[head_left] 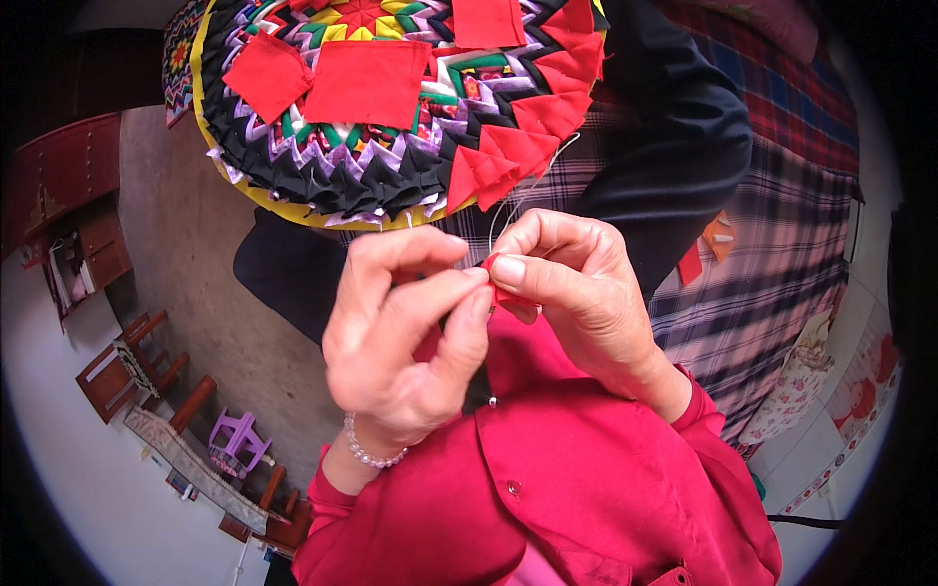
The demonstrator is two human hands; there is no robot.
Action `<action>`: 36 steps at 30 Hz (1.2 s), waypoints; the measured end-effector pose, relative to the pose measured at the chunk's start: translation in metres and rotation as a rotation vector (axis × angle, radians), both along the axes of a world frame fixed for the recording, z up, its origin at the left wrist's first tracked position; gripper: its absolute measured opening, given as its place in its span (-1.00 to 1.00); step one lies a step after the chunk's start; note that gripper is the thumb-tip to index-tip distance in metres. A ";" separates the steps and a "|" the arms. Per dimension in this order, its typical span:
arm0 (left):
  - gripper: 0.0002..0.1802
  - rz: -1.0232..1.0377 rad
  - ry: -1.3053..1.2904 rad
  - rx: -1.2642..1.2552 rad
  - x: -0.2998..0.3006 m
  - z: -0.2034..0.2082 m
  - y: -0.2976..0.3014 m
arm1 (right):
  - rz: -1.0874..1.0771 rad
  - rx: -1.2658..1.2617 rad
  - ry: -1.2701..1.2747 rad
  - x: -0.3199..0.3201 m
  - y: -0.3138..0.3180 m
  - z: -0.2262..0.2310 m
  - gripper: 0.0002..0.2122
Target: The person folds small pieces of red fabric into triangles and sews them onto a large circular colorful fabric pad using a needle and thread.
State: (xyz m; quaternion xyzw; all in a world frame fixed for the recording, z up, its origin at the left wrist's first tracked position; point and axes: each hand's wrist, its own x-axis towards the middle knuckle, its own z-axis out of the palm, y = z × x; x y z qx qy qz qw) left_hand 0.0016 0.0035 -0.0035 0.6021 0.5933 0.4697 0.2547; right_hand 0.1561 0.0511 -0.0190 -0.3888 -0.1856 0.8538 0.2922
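Observation:
My right hand [586, 293] pinches a small folded piece of red cloth [495, 266] between thumb and fingers. Against the cloth's left edge, the fingertips of my left hand [405, 332] close in a pinch; its wrist wears a clear bead bracelet. A pale thread [508, 203] rises from beside my right fingers toward a round patchwork piece [391, 190]. That piece lies just beyond my hands, layered with pointed folds in black, lilac, red, green and yellow. Flat red cloth squares [366, 83] rest loose on top of it. No needle can be made out.
Plaid cloth [752, 283] covers the surface at my right, with small red [690, 264] and orange [720, 237] cloth pieces on it. Across the floor [225, 244] at left are a purple stool [237, 441], wooden furniture [122, 386] and a dark red cabinet [63, 181].

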 end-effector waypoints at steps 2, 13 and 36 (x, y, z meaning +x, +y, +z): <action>-0.83 -0.034 -0.217 -0.131 -0.004 -0.001 0.001 | -0.001 0.011 0.003 0.001 0.000 0.002 -0.92; -0.84 -0.029 -0.906 -0.777 -0.014 0.014 0.005 | 0.056 0.033 0.066 0.007 0.001 0.002 -0.93; -0.93 -0.046 -0.876 -0.776 -0.015 0.010 0.000 | 0.100 0.141 -0.131 0.009 -0.002 0.005 -0.92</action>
